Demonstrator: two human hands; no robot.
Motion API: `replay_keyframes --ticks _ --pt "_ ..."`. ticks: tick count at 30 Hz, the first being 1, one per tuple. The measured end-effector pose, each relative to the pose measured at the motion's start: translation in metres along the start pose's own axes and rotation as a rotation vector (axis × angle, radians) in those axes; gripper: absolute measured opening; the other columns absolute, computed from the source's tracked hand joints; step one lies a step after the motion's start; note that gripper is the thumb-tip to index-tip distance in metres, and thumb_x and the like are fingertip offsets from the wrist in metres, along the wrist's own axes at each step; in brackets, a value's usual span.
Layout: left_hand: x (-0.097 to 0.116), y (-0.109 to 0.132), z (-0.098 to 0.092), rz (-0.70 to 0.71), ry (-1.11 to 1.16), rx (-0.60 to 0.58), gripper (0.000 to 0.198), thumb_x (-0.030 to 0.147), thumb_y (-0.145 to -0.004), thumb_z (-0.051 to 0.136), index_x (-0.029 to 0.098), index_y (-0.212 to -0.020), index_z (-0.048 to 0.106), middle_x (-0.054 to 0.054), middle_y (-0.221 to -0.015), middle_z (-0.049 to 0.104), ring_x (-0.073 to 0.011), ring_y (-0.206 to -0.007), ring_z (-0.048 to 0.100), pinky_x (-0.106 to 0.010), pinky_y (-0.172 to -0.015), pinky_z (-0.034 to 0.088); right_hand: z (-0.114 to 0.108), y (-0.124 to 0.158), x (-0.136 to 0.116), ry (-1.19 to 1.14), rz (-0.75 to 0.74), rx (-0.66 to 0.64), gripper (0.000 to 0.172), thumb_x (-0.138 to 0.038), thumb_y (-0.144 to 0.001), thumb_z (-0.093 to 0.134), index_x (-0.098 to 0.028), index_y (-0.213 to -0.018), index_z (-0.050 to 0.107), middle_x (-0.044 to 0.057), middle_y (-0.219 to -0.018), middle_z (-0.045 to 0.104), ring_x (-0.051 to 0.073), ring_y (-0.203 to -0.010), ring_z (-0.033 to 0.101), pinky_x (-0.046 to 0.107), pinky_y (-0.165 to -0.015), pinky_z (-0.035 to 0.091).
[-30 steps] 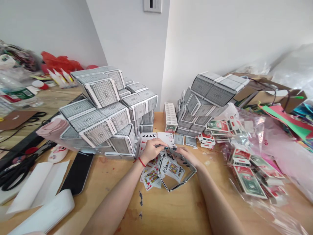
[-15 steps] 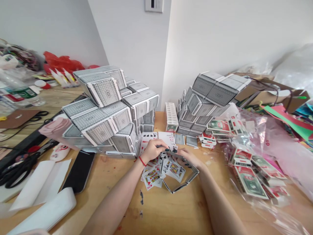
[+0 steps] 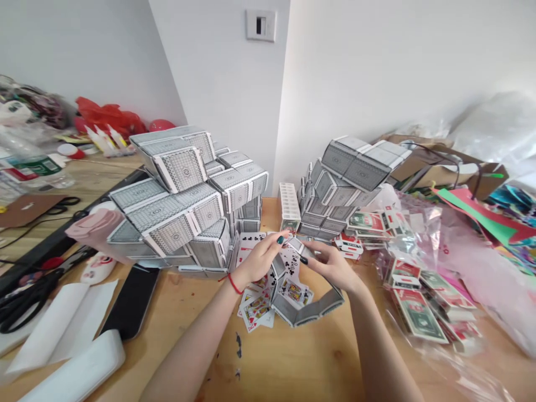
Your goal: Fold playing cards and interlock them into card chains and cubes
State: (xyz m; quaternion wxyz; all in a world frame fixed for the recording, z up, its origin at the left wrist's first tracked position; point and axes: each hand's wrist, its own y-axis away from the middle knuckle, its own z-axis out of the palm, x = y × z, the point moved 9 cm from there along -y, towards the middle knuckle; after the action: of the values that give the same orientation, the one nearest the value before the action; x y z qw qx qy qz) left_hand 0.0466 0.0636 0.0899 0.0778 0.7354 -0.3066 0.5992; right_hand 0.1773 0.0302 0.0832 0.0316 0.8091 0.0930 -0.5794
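Note:
A ring of joined, folded playing cards, grey patterned on its sides, hangs tilted between my two hands. My left hand, with a red string on its wrist, pinches its far left part between thumb and fingers. Round the far right part of the ring, the fingers of my right hand are closed. Loose face cards lie on the table under and beside the ring. More face-up cards lie behind my left hand.
Stacked card-covered blocks rise at the left and right. Between them stands a long row of card packs. Card boxes and clear plastic lie at right. A black phone, scissors and white rolls are at left.
The card ring has tipped, so more of its patterned sides shows. My left hand has turned, with its thumb raised, and my right hand has shifted its grip. The camera view has tilted up slightly.

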Motion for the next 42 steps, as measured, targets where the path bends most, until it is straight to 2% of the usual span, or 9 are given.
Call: replay_keyframes --ticks 2,5,9,12,17,21,26,33,42 --pt "0.016 0.003 0.001 0.023 -0.016 -0.064 0.037 0.035 -0.09 0.037 0.02 -0.12 0.053 -0.007 -0.127 0.052 -0.0204 -0.12 0.045 -0.036 -0.103 0.034 -0.006 0.003 -0.029 0.039 -0.094 -0.002 0.042 -0.033 -0.074 0.061 -0.017 -0.113 0.058 0.008 -0.105 0.062 0.021 -0.093 0.058 0.033 -0.083 0.044" --pt "0.044 0.008 -0.006 0.093 -0.014 -0.107 0.043 0.041 -0.087 0.042 0.022 -0.125 0.048 -0.009 -0.126 0.052 -0.0227 -0.115 0.048 -0.036 -0.096 0.04 -0.006 0.01 -0.062 0.054 -0.169 -0.093 0.047 -0.029 -0.073 0.062 -0.015 -0.118 0.053 0.011 -0.108 0.06 0.022 -0.097 0.057 0.034 -0.085 0.045" --pt "0.071 0.012 -0.019 0.133 -0.02 -0.129 0.053 0.046 -0.077 0.055 0.018 -0.121 0.05 -0.011 -0.114 0.055 -0.0231 -0.101 0.054 -0.035 -0.085 0.044 -0.006 0.018 -0.088 0.143 -0.243 -0.106 0.052 -0.029 -0.068 0.067 -0.017 -0.116 0.051 0.012 -0.115 0.057 0.025 -0.101 0.056 0.036 -0.086 0.045" --pt "0.082 0.014 -0.022 0.128 -0.095 -0.146 0.05 0.043 -0.076 0.056 0.017 -0.119 0.049 -0.01 -0.108 0.055 -0.0216 -0.096 0.054 -0.033 -0.082 0.045 -0.007 0.02 -0.099 0.236 -0.31 -0.036 0.052 -0.03 -0.067 0.068 -0.019 -0.114 0.051 0.01 -0.111 0.059 0.024 -0.099 0.056 0.036 -0.086 0.045" --pt "0.097 0.018 -0.031 0.176 -0.272 -0.031 0.047 0.041 -0.08 0.051 0.02 -0.122 0.045 -0.009 -0.111 0.051 -0.0224 -0.101 0.049 -0.036 -0.089 0.041 -0.002 0.018 -0.109 0.387 -0.439 0.071 0.05 -0.037 -0.072 0.064 -0.022 -0.119 0.053 0.009 -0.107 0.057 0.023 -0.096 0.056 0.036 -0.083 0.046" --pt "0.101 0.02 -0.036 0.211 -0.37 0.032 0.049 0.045 -0.077 0.055 0.02 -0.119 0.048 -0.008 -0.111 0.051 -0.0224 -0.102 0.048 -0.035 -0.09 0.04 0.002 0.019 -0.109 0.412 -0.453 0.12 0.053 -0.038 -0.074 0.062 -0.02 -0.123 0.049 0.011 -0.11 0.054 0.023 -0.098 0.054 0.037 -0.083 0.047" --pt "0.104 0.022 -0.039 0.293 -0.401 0.04 0.051 0.047 -0.078 0.054 0.02 -0.121 0.049 -0.008 -0.112 0.051 -0.0215 -0.103 0.049 -0.035 -0.092 0.04 0.0 0.025 -0.113 0.433 -0.508 0.187 0.056 -0.042 -0.07 0.065 -0.019 -0.119 0.051 0.012 -0.108 0.057 0.026 -0.098 0.056 0.038 -0.082 0.048" --pt "0.109 0.024 -0.032 0.38 -0.378 -0.023 0.058 0.051 -0.073 0.058 0.021 -0.122 0.05 -0.009 -0.109 0.053 -0.0224 -0.1 0.051 -0.036 -0.09 0.042 -0.004 0.029 -0.114 0.422 -0.515 0.124 0.052 -0.041 -0.067 0.069 -0.022 -0.114 0.057 0.01 -0.106 0.06 0.024 -0.094 0.059 0.035 -0.079 0.049" --pt "0.108 0.024 -0.034 0.385 -0.364 0.053 0.055 0.052 -0.077 0.052 0.02 -0.122 0.05 -0.009 -0.108 0.052 -0.0217 -0.1 0.05 -0.034 -0.09 0.041 -0.006 0.03 -0.117 0.388 -0.498 0.215 0.053 -0.038 -0.068 0.07 -0.022 -0.116 0.055 0.01 -0.101 0.06 0.023 -0.092 0.057 0.036 -0.078 0.048"
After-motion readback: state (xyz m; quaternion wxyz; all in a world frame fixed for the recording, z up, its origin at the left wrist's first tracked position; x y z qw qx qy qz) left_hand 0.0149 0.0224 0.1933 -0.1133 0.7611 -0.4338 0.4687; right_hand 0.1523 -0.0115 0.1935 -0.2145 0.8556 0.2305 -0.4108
